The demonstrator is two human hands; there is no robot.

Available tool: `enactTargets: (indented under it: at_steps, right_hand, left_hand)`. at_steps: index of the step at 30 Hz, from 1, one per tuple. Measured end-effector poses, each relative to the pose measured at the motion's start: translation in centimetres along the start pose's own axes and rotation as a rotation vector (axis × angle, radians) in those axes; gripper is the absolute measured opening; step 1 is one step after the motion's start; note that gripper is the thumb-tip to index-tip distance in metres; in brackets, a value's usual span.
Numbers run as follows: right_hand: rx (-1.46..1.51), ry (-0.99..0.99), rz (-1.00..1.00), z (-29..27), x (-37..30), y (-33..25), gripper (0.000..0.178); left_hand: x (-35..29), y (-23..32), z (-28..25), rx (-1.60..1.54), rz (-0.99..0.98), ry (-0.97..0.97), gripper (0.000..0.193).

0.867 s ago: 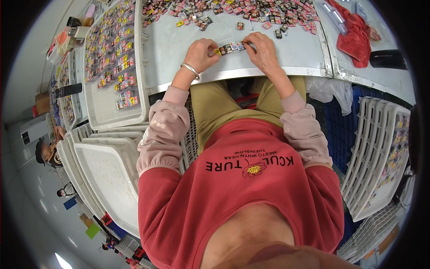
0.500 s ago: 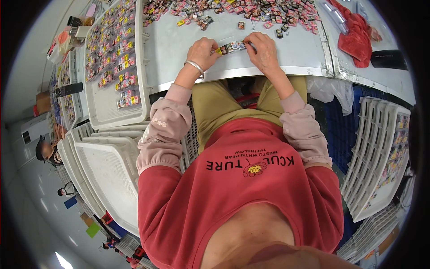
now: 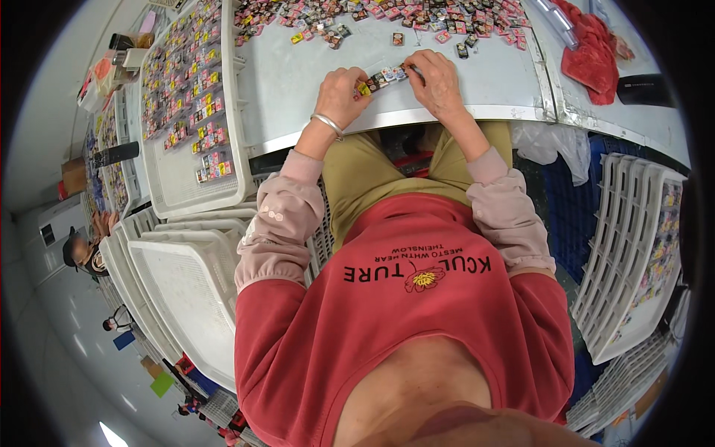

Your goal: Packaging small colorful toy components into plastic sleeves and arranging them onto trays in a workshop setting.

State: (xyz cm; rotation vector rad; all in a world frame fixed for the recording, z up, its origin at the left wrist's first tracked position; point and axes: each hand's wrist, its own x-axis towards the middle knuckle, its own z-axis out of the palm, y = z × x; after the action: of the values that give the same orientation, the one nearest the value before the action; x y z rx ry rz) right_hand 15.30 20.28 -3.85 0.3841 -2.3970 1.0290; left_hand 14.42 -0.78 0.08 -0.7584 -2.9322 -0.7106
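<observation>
A short row of small printed pieces (image 3: 383,79), yellow, black, white and blue, is stretched between my two hands above the near part of the table. My left hand (image 3: 342,97), with a silver bangle on its wrist, pinches the yellow end. The other end is pinched by my right hand (image 3: 435,82). Something clear seems to lie around the row, though I cannot make it out for certain. Farther back, a loose heap of small pink, black and yellow pieces (image 3: 398,15) covers the tabletop (image 3: 298,82), and a few single pieces lie apart from it.
At my left stands a white plastic tray (image 3: 242,141) holding rows of similar pieces; stacked white trays (image 3: 186,298) sit below it. On the right lie a red cloth (image 3: 592,67) and a black cylindrical object (image 3: 646,90). More white trays (image 3: 625,246) stand at the lower right.
My left hand has shifted slightly right and down, and the row tilts a little more. Both hands keep their pinch. The whole view has moved slightly.
</observation>
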Motion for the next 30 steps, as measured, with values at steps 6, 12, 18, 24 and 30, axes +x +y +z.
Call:
enactTargets:
  at_steps: [6,12,18,24,30]
  right_hand:
    - [0.009,0.020,-0.039,-0.1,0.0,-0.1,0.015]
    - [0.030,0.027,-0.013,0.0,0.0,0.0,0.011]
    - [0.025,0.022,0.004,-0.1,0.1,0.0,0.011]
    - [0.031,0.028,-0.006,0.0,0.0,0.0,0.015]
    - [0.019,0.023,-0.006,-0.1,0.0,0.0,0.016]
  left_hand:
    - [-0.9,0.7,0.6,-0.014,-0.053,0.115,0.033]
    - [-1.2,1.1,0.8,0.009,-0.177,0.120,0.029]
    - [-0.9,1.0,0.6,0.079,-0.176,0.085,0.031]
    - [-0.6,0.9,0.5,0.092,-0.114,0.091,0.029]
    - [-1.3,2.1,0.4,0.124,-0.048,0.149,0.027]
